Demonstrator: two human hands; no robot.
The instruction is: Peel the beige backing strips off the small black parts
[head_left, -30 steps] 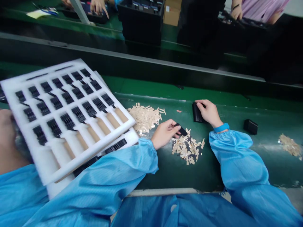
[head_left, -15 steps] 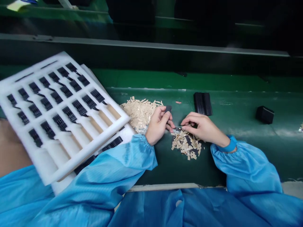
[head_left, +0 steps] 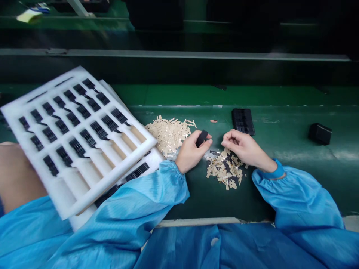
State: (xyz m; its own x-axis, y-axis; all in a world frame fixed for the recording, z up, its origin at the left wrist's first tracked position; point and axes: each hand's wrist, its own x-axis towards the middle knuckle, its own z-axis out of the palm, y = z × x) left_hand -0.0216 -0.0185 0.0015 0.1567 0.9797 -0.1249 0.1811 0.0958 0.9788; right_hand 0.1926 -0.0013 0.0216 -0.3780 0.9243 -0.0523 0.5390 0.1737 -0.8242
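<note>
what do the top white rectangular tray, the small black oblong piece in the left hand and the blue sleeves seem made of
Top white rectangular tray: likely matte foam; its edges look thick and softly rounded.
Small black oblong piece in the left hand: dull, perhaps plastic or rubber; too small to settle.
Blue sleeves: probably thin synthetic fabric, given the sheen along their folds.

Both arms are extended forward, the left forearm [head_left: 146, 201] and the right forearm [head_left: 303, 198] being angled inward and covered by sleeves gathered near the wrists. The left hand [head_left: 192, 149] is curled into a grip, its thumb pressed in. The right hand [head_left: 245, 147] is held knuckles up, thumb and forefinger drawn together. The hands are set apart.
</note>
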